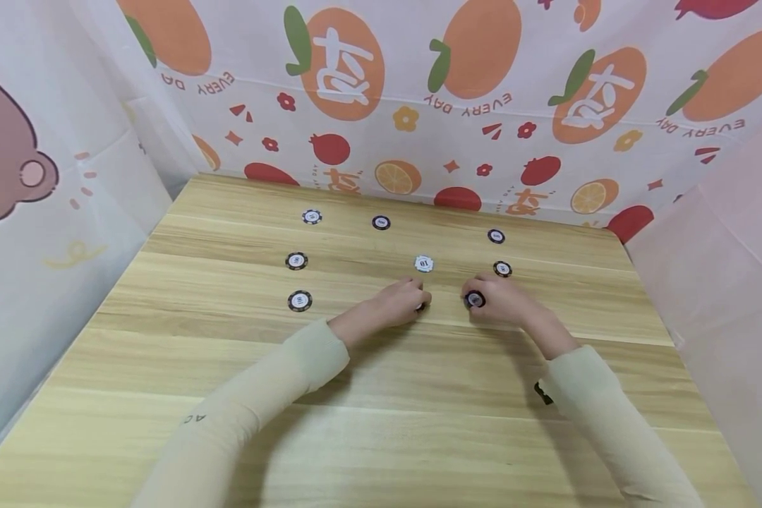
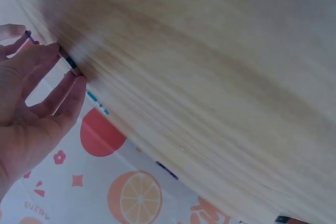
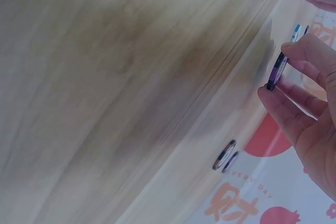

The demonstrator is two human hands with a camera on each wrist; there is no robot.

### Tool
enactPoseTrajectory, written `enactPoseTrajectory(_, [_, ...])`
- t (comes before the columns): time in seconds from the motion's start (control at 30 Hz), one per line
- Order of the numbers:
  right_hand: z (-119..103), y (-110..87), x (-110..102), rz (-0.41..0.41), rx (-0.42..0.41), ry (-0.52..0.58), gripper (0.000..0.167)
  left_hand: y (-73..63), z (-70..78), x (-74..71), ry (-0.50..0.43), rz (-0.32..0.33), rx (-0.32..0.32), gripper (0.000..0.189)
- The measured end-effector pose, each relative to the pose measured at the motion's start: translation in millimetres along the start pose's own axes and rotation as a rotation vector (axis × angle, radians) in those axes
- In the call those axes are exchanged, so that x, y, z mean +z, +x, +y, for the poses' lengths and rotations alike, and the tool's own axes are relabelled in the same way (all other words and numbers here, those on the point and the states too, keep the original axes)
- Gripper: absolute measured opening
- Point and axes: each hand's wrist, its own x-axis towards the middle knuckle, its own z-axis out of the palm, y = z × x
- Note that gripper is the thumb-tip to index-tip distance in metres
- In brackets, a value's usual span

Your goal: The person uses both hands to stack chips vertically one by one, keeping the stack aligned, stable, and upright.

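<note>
My left hand (image 1: 398,302) pinches a dark-edged poker chip (image 2: 70,61) at the tabletop, mostly covered by the fingers in the head view. To its right, my right hand (image 1: 498,303) holds a purple-and-black poker chip (image 1: 475,299) by its edges between thumb and fingers; the right wrist view shows this chip (image 3: 276,71) tilted and slightly off the wood. A white chip with light-blue edge marks, reading 10 (image 1: 423,264), lies flat just beyond the left hand. Near the right knuckles lies a black-rimmed chip (image 1: 502,269).
Flat chips form a left column: a blue-and-white one (image 1: 312,216) and two black-rimmed ones (image 1: 296,261). Purple-rimmed chips (image 1: 381,223) lie farther back. A small dark object (image 1: 543,392) shows beside the right sleeve. A fruit-print curtain (image 1: 413,141) borders the wooden table (image 1: 381,437).
</note>
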Motion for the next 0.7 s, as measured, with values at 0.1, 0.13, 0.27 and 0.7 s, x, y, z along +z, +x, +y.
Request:
enactPoseTrajectory(0.1, [-4.2, 4.1, -0.5, -0.004, -0.026, 0.007, 0.025, -0.1, -0.1, 0.2, 0.006, -0.003, -0.004, 0.015])
enactPoseTrajectory(0.13, [-5.3, 5.5, -0.5, -0.005, -0.036, 0.007, 0.025, -0.3, 0.0, 0.3, 0.004, -0.001, -0.005, 0.015])
enactPoseTrajectory(0.27, [-9.6, 9.2, 0.0, -0.008, -0.06, 0.005, 0.025, -0.7, -0.2, 1.2, 0.002, 0.017, 0.0, 0.015])
enactPoseTrajectory(0.7, [-21.4, 18.3, 5.5, -0.035, -0.068, 0.014, 0.029, -2.6, -1.3, 4.3, 0.031, 0.054, 0.022, 0.017])
